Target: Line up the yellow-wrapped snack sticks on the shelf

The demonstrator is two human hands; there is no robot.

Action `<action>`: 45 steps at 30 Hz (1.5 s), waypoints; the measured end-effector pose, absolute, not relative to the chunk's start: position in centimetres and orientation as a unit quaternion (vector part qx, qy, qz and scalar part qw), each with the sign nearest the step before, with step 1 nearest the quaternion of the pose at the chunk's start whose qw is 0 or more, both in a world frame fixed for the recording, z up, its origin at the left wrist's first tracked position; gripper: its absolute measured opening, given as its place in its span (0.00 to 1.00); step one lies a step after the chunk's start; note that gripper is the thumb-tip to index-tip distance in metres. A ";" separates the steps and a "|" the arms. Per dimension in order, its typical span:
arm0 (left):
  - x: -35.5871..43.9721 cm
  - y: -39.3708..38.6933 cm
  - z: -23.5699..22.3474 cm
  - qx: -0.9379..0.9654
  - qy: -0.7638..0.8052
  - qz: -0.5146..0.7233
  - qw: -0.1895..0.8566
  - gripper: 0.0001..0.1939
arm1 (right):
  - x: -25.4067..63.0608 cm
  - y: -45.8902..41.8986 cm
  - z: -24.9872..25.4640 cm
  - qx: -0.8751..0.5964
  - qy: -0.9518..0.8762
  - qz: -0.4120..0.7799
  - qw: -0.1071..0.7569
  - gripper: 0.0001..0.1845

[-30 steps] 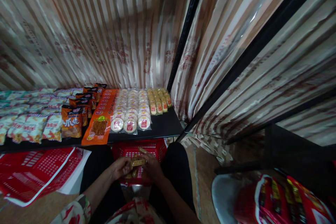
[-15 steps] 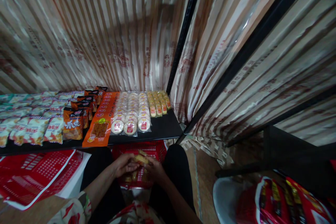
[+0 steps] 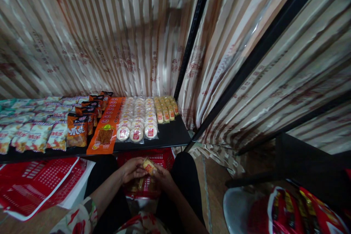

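My left hand (image 3: pixel 131 170) and my right hand (image 3: pixel 162 175) meet over a red plastic basket (image 3: pixel 161 154) between my knees. Together they grip a small yellow snack packet (image 3: pixel 148 166) with a red label, fingers curled round it. More yellow packets lie in the basket under my hands. On the black shelf (image 3: pixel 175 133) ahead, a row of the same yellow packets (image 3: pixel 165 110) lies at the right end, beside rows of round white cakes (image 3: pixel 136 117).
Further left on the shelf lie orange packs (image 3: pixel 105 127), dark orange bags (image 3: pixel 77 133) and pale snack bags (image 3: pixel 30 131). A red-and-white bag (image 3: pixel 33 182) lies at lower left. A red package (image 3: pixel 296 208) rests on a white stool at lower right. Striped sheeting backs the black rack.
My hands have lifted slightly above the basket, and the yellow packet now sits higher between them. The view has tipped up a little.
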State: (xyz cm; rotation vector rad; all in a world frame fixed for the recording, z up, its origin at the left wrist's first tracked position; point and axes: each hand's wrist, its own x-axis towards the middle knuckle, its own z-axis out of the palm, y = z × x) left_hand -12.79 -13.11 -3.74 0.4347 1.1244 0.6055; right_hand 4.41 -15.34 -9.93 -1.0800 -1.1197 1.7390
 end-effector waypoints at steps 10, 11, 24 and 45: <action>-12.7 -13.1 -3.3 0.222 0.507 0.290 0.781 0.22 | 5.3 -15.5 -7.6 -0.489 -0.385 0.679 0.390 0.34; -12.7 -13.1 -3.3 0.223 0.504 0.292 0.782 0.22 | 5.4 -15.4 -7.6 -0.493 -0.384 0.675 0.391 0.34; -11.9 -13.3 -3.2 0.218 0.480 0.302 0.795 0.14 | 6.9 -12.5 -6.4 -0.525 -0.416 0.611 0.421 0.32; -7.5 -13.2 -6.2 0.326 0.511 0.355 0.711 0.22 | 7.8 -9.2 -4.5 -0.530 -0.517 0.540 0.400 0.21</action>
